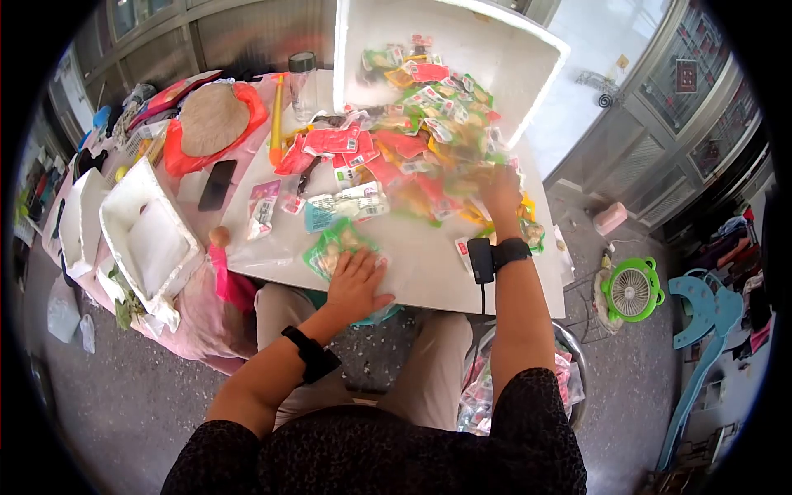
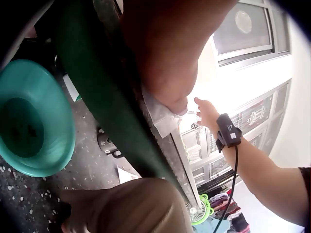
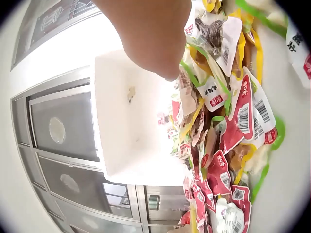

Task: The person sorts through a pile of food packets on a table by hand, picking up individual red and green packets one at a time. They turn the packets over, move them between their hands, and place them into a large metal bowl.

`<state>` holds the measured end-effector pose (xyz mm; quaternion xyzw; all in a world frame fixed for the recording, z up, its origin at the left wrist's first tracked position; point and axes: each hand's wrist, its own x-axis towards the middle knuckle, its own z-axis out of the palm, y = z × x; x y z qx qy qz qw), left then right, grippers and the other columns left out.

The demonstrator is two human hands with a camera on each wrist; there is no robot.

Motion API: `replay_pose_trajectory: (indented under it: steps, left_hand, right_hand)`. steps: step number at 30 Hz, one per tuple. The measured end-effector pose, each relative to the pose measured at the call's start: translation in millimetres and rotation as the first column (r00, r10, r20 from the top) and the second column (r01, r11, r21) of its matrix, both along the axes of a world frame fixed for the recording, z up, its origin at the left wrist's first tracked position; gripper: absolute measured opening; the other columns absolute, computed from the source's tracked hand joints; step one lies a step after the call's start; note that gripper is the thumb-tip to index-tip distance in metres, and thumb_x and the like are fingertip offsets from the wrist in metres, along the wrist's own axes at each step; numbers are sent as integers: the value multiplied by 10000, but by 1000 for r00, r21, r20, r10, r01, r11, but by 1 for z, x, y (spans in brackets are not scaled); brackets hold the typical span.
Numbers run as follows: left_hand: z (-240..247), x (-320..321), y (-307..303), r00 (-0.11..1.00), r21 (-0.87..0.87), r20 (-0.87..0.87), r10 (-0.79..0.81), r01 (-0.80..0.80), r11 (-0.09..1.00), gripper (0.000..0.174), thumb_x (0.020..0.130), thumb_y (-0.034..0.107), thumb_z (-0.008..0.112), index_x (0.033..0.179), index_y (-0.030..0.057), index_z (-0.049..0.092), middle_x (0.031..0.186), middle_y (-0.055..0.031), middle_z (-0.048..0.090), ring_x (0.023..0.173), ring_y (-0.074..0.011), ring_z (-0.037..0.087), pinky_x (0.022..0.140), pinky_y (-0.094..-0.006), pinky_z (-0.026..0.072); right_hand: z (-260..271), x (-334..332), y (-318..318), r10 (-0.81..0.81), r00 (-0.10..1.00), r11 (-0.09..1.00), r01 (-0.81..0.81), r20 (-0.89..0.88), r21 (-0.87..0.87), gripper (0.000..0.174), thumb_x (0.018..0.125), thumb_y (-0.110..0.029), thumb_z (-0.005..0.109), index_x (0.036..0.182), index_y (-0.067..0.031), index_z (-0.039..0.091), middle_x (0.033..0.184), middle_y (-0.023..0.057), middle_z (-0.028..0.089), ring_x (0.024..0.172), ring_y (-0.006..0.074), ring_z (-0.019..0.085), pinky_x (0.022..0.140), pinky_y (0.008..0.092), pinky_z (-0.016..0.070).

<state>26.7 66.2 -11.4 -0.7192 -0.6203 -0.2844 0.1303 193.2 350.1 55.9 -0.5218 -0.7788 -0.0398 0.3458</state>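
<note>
My left hand (image 1: 356,285) rests with fairly straight fingers on a green-edged clear snack packet (image 1: 326,247) near the table's front edge. The left wrist view shows part of that hand over clear plastic (image 2: 158,114). At the right side of a heap of small snack packets (image 1: 429,140) is my right hand (image 1: 499,194), blurred, with packets around it blurred too. Its thumb and fingers look apart in the left wrist view. The right wrist view has the hand (image 3: 155,39) over red, green and yellow packets (image 3: 238,116), its fingertips hidden.
A white foam box (image 1: 528,62) lies on its side behind the heap, packets spilling from it. Left stand a clear jar (image 1: 304,91), a phone (image 1: 217,186) and a smaller foam box (image 1: 186,239). Below the table are a metal basin (image 1: 584,363) of packets and a teal basin (image 2: 63,126).
</note>
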Motion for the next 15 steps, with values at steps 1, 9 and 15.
replay_pose_trajectory:
  steps: [1,9,15]
  left_hand:
    - [-1,-1,0,1000,6,-5,3,-3,1000,544,608,404,613,1003,39,529,1070,-140,471,1068,-303,384,913,-468,232]
    - [0,0,2,1000,21,-4,-7,7,1000,524,604,397,606,979,38,538,1059,-135,473,1063,-295,386,909,-464,233]
    - [1,1,2,1000,25,-15,2,-2,1000,521,585,385,626,969,43,544,1054,-135,475,1063,-297,387,909,-465,236]
  right_hand:
    - [1,-4,5,-43,999,995,43,4,-93,381,674,-345,585,924,-60,544,980,135,495,906,319,487,745,449,402]
    - [-67,-25,6,125,943,972,-54,309,-227,428,657,-428,564,933,-101,580,1011,151,511,946,335,484,734,494,398]
    - [-71,-24,-55,310,900,945,-258,305,-201,309,699,-317,522,903,-94,580,881,105,572,898,295,515,698,479,405]
